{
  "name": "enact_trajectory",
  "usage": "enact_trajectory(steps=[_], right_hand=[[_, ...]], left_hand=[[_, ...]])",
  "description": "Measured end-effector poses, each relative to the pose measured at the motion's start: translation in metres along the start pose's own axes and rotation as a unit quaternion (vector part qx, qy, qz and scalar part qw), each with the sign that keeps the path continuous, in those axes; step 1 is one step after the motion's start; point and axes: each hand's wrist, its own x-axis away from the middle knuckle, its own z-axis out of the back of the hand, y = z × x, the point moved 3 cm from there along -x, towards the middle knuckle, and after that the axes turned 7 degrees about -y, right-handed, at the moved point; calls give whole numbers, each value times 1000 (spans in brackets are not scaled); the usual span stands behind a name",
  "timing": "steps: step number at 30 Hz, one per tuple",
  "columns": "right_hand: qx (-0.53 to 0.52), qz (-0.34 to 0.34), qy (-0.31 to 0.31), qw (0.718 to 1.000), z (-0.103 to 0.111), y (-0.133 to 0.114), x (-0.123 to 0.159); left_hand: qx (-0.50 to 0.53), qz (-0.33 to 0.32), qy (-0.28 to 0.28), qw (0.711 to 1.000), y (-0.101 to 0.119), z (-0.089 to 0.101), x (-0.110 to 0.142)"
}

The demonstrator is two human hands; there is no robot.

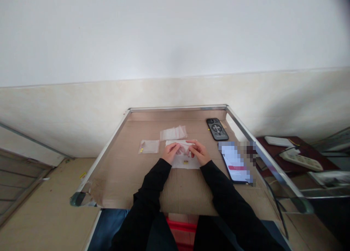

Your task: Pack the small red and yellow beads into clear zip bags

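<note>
My left hand (171, 151) and my right hand (199, 152) pinch the two sides of a small clear plastic bag (183, 149), with a thin reddish line along its top edge. It is held just over a white sheet (179, 164) lying on the cardboard. On that sheet, below the fingers, sit small yellowish pieces (186, 162), too small to name. To the left lies another clear bag (150, 146) with a few small yellow bits (141, 150) at its left end. Several clear bags (172, 133) overlap in a pile beyond my hands.
A cardboard-lined tabletop (117, 170) has a raised metal rim (177, 108) at the wall. A phone in a dark case (217, 129) and a larger device with a lit screen (236, 163) lie to the right. Beyond the right rim, a power strip (302, 161) rests on a dark red surface.
</note>
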Motion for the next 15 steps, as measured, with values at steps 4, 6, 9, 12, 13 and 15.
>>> enact_trajectory(steps=[4, 6, 9, 12, 13, 15], right_hand=[[-11, -7, 0, 1000, 0, -1, 0], [-8, -8, 7, 1000, 1, -1, 0], [-16, -2, 39, 999, 5, -2, 0], [-43, 11, 95, 994, 13, -3, -1], [-50, 14, 111, 992, 15, -3, -1], [-59, 17, 128, 990, 18, -2, -2]], left_hand=[[-1, -1, 7, 1000, 3, 4, 0], [-1, -5, 11, 1000, 2, 5, -1], [16, 6, 1, 1000, -2, 3, -1], [38, 34, -34, 998, -9, 0, -1], [44, 39, -40, 997, -11, -1, 0], [52, 42, -28, 997, -15, 0, 0]])
